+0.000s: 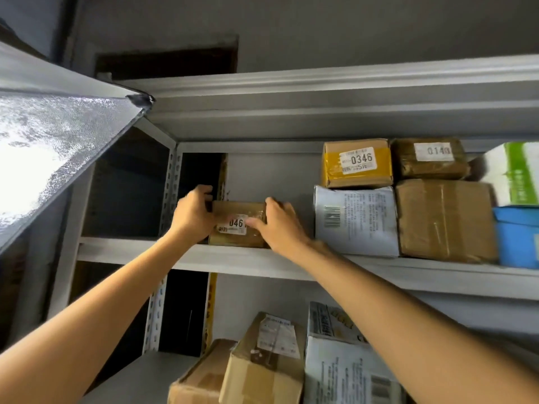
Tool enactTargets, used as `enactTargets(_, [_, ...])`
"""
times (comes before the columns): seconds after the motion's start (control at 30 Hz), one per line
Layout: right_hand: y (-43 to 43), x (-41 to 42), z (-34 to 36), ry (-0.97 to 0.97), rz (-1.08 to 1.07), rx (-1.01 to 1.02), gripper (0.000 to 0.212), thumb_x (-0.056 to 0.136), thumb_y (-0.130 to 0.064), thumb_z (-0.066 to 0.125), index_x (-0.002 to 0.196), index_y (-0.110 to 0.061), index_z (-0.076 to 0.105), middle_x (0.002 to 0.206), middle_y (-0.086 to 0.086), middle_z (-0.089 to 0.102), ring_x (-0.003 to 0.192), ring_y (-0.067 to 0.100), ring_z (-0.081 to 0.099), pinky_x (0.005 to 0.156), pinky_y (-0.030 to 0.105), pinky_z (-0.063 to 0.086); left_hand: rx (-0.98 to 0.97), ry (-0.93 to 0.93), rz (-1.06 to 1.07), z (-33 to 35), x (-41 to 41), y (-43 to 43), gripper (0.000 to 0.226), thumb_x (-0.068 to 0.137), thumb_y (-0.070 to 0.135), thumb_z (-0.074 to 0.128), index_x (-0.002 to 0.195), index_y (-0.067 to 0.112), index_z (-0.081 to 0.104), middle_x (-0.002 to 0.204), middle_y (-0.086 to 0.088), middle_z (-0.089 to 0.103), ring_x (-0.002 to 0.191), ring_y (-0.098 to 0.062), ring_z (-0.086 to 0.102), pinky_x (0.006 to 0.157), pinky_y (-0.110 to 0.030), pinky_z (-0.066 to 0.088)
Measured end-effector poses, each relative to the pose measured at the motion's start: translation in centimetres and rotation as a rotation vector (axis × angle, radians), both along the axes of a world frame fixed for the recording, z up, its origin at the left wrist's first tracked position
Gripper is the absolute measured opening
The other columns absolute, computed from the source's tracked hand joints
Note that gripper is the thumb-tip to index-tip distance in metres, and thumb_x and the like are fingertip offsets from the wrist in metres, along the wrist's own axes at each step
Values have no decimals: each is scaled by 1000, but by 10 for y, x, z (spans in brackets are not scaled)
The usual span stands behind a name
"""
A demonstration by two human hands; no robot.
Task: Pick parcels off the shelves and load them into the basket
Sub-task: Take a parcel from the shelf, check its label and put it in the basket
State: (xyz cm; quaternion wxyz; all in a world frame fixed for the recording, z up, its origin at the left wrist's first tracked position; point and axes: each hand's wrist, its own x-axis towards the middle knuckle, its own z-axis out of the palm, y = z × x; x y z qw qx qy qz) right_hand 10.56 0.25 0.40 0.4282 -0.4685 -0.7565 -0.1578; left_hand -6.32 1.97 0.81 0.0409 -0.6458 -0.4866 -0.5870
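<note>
A small brown taped parcel [237, 212] with a white number label stands at the left end of the upper grey shelf [140, 252]. My left hand [192, 212] grips its left side, fingers curled over the top corner. My right hand [277, 221] holds its right side, thumb across the front by the label. The basket is not in view.
Right of it on the same shelf are a white box [355, 220], a brown box [446, 220], two small parcels [357, 163] [428, 158] stacked on top, and a blue box [517, 236]. Several parcels [262, 363] sit on the shelf below. A metal upright [172, 185] stands at the left.
</note>
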Motion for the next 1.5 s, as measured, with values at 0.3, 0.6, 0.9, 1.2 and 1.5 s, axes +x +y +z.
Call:
enactTargets(0.3, [-89, 56, 26, -685, -402, 232, 35, 99, -34, 44, 122, -12, 57, 121, 14, 59, 113, 31, 55, 88, 41, 46, 121, 699, 119, 42, 64, -64, 71, 72, 34, 81, 134, 18, 50, 124, -4, 62, 110, -21, 61, 93, -39, 52])
enactTargets(0.6, [-102, 144, 44, -384, -290, 166, 16, 97, -17, 49, 107, -6, 57, 123, 10, 51, 112, 26, 52, 95, 39, 46, 69, 699, 111, 47, 124, -65, 61, 76, 45, 75, 129, 23, 52, 128, -1, 60, 112, -20, 60, 92, -36, 52])
enactTargets(0.9, [-98, 174, 66, -180, -331, 222, 34, 98, -13, 50, 130, -3, 47, 137, 13, 45, 129, 28, 43, 102, 33, 38, -66, 447, -2, 84, 149, -52, 74, 75, 48, 75, 136, 19, 45, 129, -6, 57, 115, -24, 54, 89, -30, 41])
enactTargets(1.2, [-81, 157, 76, 264, -157, 48, 32, 93, -3, 53, 124, -5, 43, 113, 8, 47, 98, 18, 47, 72, 26, 39, -174, 90, -465, 84, 165, -45, 71, 80, 2, 72, 141, 12, 38, 127, -14, 55, 112, -28, 58, 93, -31, 52])
enactTargets(1.5, [-100, 154, 71, 673, 178, 191, 23, 89, -28, 68, 80, -18, 50, 80, -8, 52, 74, 4, 54, 60, 17, 42, 10, -446, -780, 64, 168, -69, 59, 78, 34, 76, 119, 1, 49, 107, -16, 68, 87, -26, 71, 77, -42, 59])
